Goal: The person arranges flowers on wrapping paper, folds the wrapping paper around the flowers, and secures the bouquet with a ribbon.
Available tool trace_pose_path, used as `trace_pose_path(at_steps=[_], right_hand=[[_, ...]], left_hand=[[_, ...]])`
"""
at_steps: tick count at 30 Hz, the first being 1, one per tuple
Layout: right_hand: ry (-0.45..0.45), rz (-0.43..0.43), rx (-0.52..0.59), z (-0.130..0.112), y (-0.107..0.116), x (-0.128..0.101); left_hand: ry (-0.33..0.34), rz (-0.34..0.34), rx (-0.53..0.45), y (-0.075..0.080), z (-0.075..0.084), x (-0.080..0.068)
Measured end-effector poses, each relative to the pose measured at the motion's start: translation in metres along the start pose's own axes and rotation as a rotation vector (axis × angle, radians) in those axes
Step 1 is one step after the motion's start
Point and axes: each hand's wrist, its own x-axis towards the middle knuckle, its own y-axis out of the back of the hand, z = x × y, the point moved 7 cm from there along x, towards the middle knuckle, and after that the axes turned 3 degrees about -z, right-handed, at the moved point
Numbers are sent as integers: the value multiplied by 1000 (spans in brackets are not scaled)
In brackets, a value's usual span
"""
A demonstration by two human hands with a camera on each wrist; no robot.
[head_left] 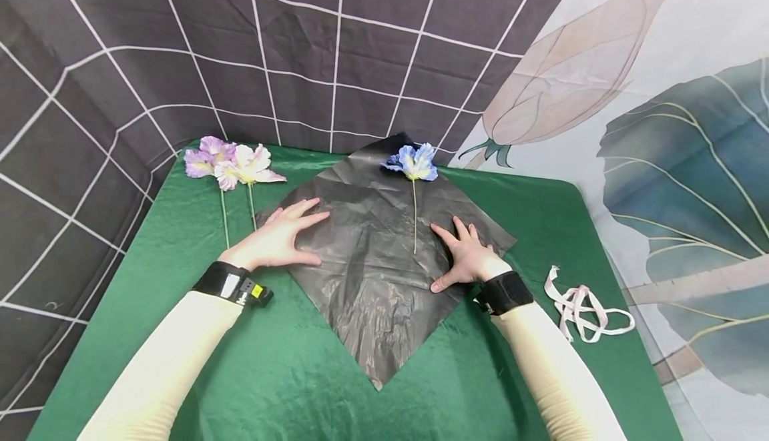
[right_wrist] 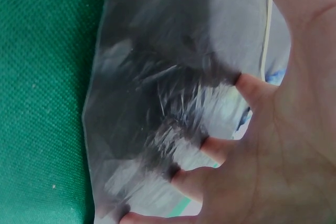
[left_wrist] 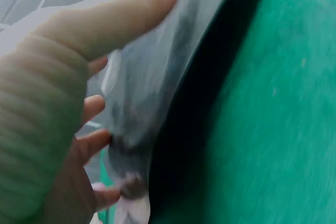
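Note:
A crinkled black sheet (head_left: 360,227) lies cornerwise on the green cloth. My left hand (head_left: 279,237) is spread over its left side, and my right hand (head_left: 471,257) over its right side. In the right wrist view the fingertips (right_wrist: 210,148) touch the sheet (right_wrist: 142,103). The left wrist view shows the thumb (left_wrist: 131,19) and fingers stretched out over the sheet (left_wrist: 152,66). Neither hand grips anything. A blue artificial flower (head_left: 414,162) lies on the sheet between the hands, its stem toward me.
A purple artificial flower (head_left: 207,155) and a white-pink one (head_left: 249,166) lie at the back left, beside the sheet. A pale pink ribbon (head_left: 585,314) lies loosely looped at the right. Behind the green table (head_left: 288,361) hangs a dark gridded cloth (head_left: 300,41).

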Motion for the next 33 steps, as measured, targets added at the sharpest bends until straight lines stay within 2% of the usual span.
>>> trace_pose_path(at_steps=[2, 3, 7, 10, 13, 16, 20, 25, 33], right_hand=[[-6, 0, 0, 1, 0, 0], [-9, -1, 1, 2, -1, 0], [-15, -2, 9, 4, -4, 0], [-11, -3, 17, 4, -6, -1], [-4, -2, 17, 3, -6, -1], [-4, -4, 6, 3, -6, 0], [-5, -16, -3, 3, -6, 1], [-32, -42, -2, 4, -8, 3], [-32, -45, -8, 0, -4, 2]], left_hand=[[21, 79, -9, 11, -6, -2], [53, 130, -10, 18, -10, -3], [297, 350, -3, 45, -35, -19], [482, 425, -7, 55, -54, -32], [612, 418, -14, 60, -67, -41], [727, 365, -35, 60, -77, -47], [825, 276, -68, 57, -88, -51], [857, 217, -84, 55, -94, -52], [856, 206, -75, 55, -95, -53]])
